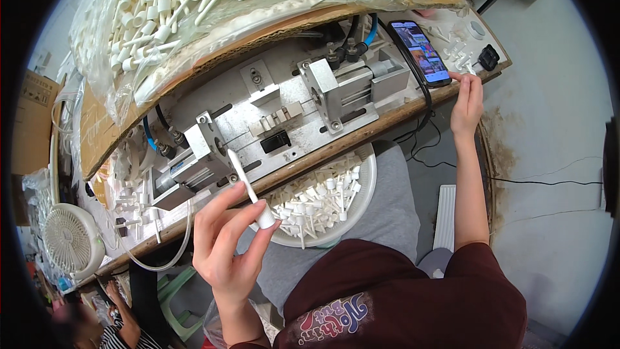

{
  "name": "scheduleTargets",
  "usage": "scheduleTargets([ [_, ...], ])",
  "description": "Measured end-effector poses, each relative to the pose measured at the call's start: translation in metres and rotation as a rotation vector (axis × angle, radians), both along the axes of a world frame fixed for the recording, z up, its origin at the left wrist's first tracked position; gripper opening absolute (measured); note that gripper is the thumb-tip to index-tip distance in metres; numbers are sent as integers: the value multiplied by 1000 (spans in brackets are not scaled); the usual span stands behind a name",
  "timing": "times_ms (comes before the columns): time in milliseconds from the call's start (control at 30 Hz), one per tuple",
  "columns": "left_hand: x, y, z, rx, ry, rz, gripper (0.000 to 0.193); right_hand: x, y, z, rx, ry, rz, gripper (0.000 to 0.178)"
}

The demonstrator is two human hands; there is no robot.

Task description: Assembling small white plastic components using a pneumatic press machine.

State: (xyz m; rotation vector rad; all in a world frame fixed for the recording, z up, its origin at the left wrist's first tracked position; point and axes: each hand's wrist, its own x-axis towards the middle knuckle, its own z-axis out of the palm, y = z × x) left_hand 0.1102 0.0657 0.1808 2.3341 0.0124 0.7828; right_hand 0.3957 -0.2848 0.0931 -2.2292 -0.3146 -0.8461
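In my left hand (227, 242), raised in front of the bench, is a white plastic cap with a long stem (239, 167). Thumb and fingers pinch its cap end, and the stem points up and away. Behind it lies a metal fixture with two pneumatic cylinders (352, 90) facing each other and a small slotted white block (276, 120) between them. My right hand (466, 105) is at the bench's right end, a finger stretched to the lower corner of a lit phone (421, 53). Its fingers look apart, with nothing visible held in them.
A white basket (368, 194) of similar caps rests on my lap below the bench edge. Beyond the fixture, a cardboard-edged bag (174, 64) holds many more. A round fan (72, 240) stands at left, near another person (123, 323). Cables and hoses cross the bench.
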Motion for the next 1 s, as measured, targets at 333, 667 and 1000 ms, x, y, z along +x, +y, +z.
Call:
scheduleTargets([
  [333,-16,-4,-12,-98,19,28,35,11,0,14,294,106,150,34],
  [667,-3,-14,-17,-42,16,69,38,61,25,27,175,213,274,49],
  [1000,15,-15,-24,-11,-36,43,34,93,30,12,66,61,185,50],
])
